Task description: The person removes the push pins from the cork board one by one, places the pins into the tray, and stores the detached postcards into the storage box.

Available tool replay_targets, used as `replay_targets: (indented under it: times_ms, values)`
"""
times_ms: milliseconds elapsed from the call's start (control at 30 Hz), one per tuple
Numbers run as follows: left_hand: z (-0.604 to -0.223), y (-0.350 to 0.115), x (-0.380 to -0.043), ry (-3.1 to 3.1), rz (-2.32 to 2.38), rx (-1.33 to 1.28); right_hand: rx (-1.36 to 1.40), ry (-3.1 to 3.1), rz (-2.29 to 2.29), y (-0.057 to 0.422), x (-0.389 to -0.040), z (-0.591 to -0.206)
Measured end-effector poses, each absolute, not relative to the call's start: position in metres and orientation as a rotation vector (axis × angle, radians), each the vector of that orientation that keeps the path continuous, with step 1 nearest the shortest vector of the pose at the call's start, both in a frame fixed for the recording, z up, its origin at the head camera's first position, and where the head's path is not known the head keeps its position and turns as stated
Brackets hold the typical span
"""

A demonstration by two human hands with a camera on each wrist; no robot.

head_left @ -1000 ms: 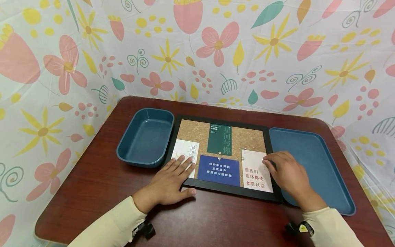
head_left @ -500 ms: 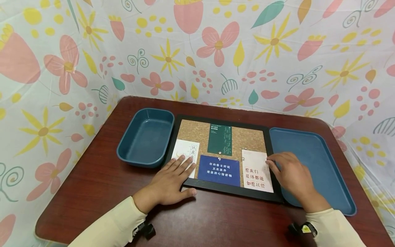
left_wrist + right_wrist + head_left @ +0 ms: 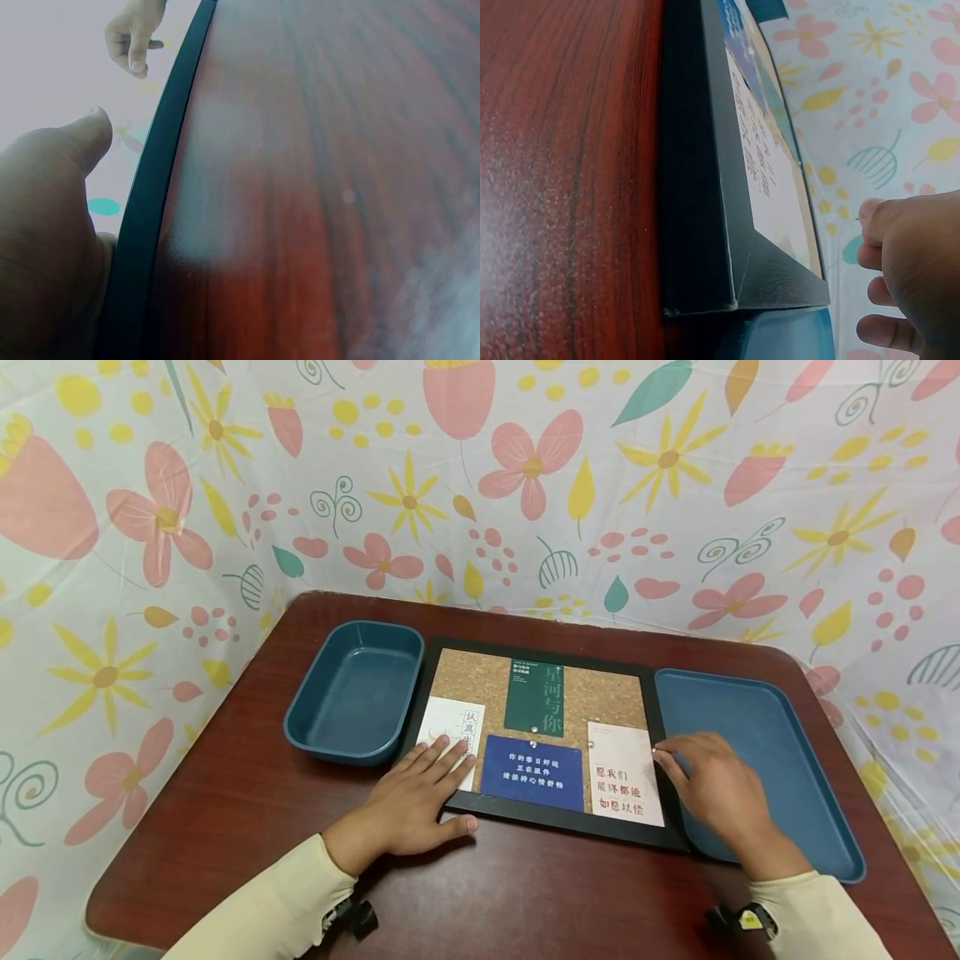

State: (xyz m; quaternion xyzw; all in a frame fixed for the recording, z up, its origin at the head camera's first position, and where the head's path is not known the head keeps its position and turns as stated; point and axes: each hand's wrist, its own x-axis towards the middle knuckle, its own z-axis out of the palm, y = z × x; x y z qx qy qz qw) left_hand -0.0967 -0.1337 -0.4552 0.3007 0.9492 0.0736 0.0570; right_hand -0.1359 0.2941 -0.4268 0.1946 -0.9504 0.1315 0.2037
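My left hand (image 3: 416,797) lies spread on the framed corkboard (image 3: 457,677), fingers on a white card (image 3: 471,718) and the thumb past the frame's front edge. At the board's right side my right hand (image 3: 716,789) pinches a small pushpin between thumb and forefinger; its thin point (image 3: 858,219) shows in the right wrist view, and most of it is hidden by the fingertips. Just left of that hand is a pale pink card (image 3: 626,777) with red writing. A blue card (image 3: 532,774) and a green card (image 3: 534,697) are on the cork too. Round-headed pins (image 3: 534,744) sit at card edges.
A deep blue-green bin (image 3: 356,685) stands left of the board. The flat blue tray (image 3: 757,735) adjoins its right side, partly beneath my right hand. Dark red wooden tabletop (image 3: 555,893) extends in front, and a flower-patterned cloth (image 3: 480,510) hangs behind and at the left.
My right hand has drawn back to the right, off the pink card to the board's right frame, with the pushpin in its fingers. The left hand has stayed put.
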Motion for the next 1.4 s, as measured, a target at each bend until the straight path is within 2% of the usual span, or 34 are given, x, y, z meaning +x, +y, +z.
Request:
replay_targets:
  times_ms: [1400]
  values:
    - [-0.457,-0.134,-0.097,2.884,0.236,0.922,0.453,-2.707,0.371,0.318,-0.13,-0.433]
